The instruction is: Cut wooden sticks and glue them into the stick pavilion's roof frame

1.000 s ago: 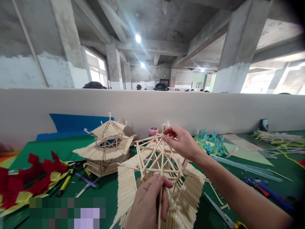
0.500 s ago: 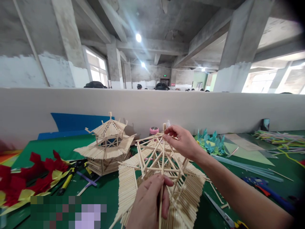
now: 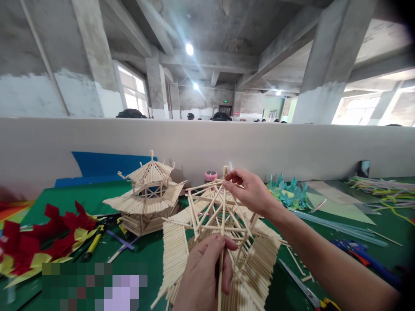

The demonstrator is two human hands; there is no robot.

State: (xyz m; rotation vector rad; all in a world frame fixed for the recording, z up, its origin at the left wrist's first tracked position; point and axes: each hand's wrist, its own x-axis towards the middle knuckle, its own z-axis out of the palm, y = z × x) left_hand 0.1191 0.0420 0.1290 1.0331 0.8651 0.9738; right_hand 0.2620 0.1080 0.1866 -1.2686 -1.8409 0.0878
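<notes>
In front of me stands a pavilion model (image 3: pixel 177 252) made of thin wooden sticks, its lower roof covered and its upper roof a bare frame. My left hand (image 3: pixel 207 270) pinches a long wooden stick (image 3: pixel 223 216) that slopes from the roof's peak down toward me. At the peak, my right hand (image 3: pixel 244 188) is closed with thumb and fingertips on the stick's upper end, beside the short upright post (image 3: pixel 225 172). My fingers partly cover that joint. Behind and to the left is a second stick pavilion (image 3: pixel 151 190) with both roofs covered.
Red and yellow paper shapes (image 3: pixel 42 242) and a yellow-handled tool (image 3: pixel 94 245) lie left. At right are scissors (image 3: pixel 300 283), a blue glue gun (image 3: pixel 359 255), clear glue sticks (image 3: pixel 340 226) and teal paper leaves (image 3: pixel 288 192). A white partition (image 3: pixel 275 149) runs behind the green table.
Both hands keep nearly the same hold on the stick and frame. The whole view has shifted very slightly; nothing else has visibly moved.
</notes>
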